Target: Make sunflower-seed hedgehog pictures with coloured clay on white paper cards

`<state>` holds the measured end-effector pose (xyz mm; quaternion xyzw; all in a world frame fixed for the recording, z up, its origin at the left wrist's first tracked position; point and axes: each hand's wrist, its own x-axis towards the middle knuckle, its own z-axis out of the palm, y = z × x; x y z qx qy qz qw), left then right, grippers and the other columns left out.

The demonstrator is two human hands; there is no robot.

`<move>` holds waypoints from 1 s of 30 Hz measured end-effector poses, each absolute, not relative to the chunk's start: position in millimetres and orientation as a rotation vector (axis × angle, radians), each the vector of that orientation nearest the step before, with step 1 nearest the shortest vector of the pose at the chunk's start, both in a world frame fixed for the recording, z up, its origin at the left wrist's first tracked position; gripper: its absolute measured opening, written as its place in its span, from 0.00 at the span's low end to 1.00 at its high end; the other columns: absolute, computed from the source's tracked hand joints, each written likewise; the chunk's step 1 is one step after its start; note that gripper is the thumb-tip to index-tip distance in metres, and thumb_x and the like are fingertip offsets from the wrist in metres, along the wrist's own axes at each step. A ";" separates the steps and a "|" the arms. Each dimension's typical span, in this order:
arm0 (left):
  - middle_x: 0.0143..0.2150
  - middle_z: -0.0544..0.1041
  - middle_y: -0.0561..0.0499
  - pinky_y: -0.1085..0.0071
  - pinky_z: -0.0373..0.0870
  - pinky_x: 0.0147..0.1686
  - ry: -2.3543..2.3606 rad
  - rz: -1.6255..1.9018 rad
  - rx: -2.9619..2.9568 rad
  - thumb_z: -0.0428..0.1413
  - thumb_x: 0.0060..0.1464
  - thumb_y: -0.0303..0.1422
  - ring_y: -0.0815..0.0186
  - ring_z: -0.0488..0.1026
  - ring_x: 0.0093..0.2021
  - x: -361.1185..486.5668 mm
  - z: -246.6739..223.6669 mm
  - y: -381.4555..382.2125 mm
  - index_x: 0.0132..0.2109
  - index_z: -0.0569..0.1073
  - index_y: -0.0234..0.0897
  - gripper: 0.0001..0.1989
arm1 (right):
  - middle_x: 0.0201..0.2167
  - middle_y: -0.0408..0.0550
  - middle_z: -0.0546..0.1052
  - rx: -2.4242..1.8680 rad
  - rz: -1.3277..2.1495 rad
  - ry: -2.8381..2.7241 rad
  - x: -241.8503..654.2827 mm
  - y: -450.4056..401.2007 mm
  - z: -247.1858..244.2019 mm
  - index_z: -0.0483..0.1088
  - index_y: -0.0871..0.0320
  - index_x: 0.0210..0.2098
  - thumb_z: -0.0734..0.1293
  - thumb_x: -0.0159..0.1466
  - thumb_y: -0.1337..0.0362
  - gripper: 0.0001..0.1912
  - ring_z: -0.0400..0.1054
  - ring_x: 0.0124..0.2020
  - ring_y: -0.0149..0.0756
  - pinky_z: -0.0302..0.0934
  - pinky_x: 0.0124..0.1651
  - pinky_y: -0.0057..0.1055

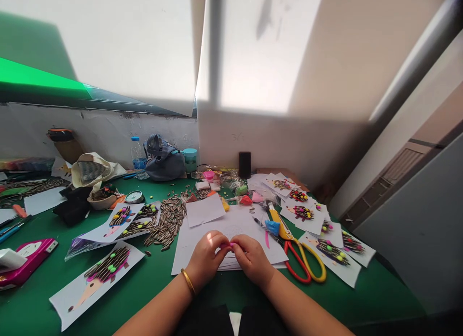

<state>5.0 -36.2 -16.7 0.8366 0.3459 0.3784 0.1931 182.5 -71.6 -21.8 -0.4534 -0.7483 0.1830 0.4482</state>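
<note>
My left hand (209, 254), with a gold bangle at its wrist, and my right hand (253, 260) meet fingertip to fingertip above the stacked white paper (184, 259). Pinched between both is a small piece of pink clay (227, 246), mostly covered by the fingers. Behind the hands a blank white card (205, 210) lies on the stack. To the right of my right hand are a pink strip (266, 240), a lump of blue clay (272, 227) and scissors (307, 260) with red and yellow handles.
Sunflower seeds (168, 219) are heaped left of the paper. Finished hedgehog cards (81, 302) lie left, with more hedgehog cards (336, 268) at right. A phone (245, 165) leans on the wall. A water bottle (138, 160), blue bag (164, 162) and magenta tape dispenser (34, 266) also stand here.
</note>
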 end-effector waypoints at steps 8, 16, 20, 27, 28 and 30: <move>0.33 0.76 0.50 0.68 0.71 0.37 0.948 1.286 2.049 0.56 0.60 0.42 0.64 0.73 0.35 -0.2 -24.0 -26.3 0.40 0.78 0.40 0.11 | 0.38 0.48 0.77 -1.035 0.538 -1.754 184.7 -70.9 -23.7 0.72 0.54 0.48 0.58 0.70 0.63 0.14 0.72 0.38 0.35 0.67 0.43 0.32; 0.43 0.81 0.47 0.64 0.73 0.46 0.983 1.163 1.957 0.55 0.60 0.42 0.61 0.77 0.44 1.3 -27.4 -25.1 0.48 0.78 0.41 0.14 | 0.31 0.44 0.73 -1.156 0.469 -1.752 183.9 -67.8 -26.5 0.72 0.55 0.39 0.66 0.65 0.57 0.08 0.67 0.32 0.34 0.63 0.36 0.30; 0.38 0.81 0.48 0.66 0.75 0.43 0.910 1.042 1.854 0.52 0.62 0.41 0.63 0.79 0.38 5.1 -26.5 -28.7 0.48 0.75 0.38 0.14 | 0.33 0.45 0.74 -1.174 0.461 -1.714 184.5 -66.6 -28.9 0.72 0.55 0.39 0.61 0.68 0.62 0.08 0.68 0.35 0.35 0.63 0.40 0.31; 0.30 0.79 0.50 0.69 0.74 0.33 0.906 1.012 1.665 0.58 0.55 0.41 0.65 0.76 0.30 4.4 -28.7 -25.2 0.41 0.75 0.36 0.13 | 0.37 0.47 0.75 -1.054 0.542 -1.728 187.3 -64.9 -32.4 0.71 0.52 0.49 0.59 0.69 0.63 0.12 0.70 0.39 0.36 0.65 0.43 0.33; 0.28 0.78 0.51 0.70 0.72 0.30 0.935 1.014 1.671 0.59 0.53 0.41 0.65 0.75 0.28 3.9 -29.2 -24.8 0.39 0.75 0.36 0.13 | 0.37 0.46 0.74 -1.056 0.535 -1.728 187.3 -64.8 -32.9 0.71 0.52 0.47 0.59 0.69 0.63 0.11 0.69 0.38 0.36 0.65 0.43 0.33; 0.25 0.75 0.53 0.72 0.69 0.28 0.996 1.036 1.724 0.62 0.51 0.41 0.66 0.72 0.26 3.0 -29.7 -24.6 0.34 0.75 0.36 0.12 | 0.34 0.45 0.73 -1.088 0.505 -1.732 186.5 -64.9 -33.4 0.71 0.53 0.43 0.61 0.68 0.62 0.08 0.68 0.36 0.35 0.64 0.40 0.32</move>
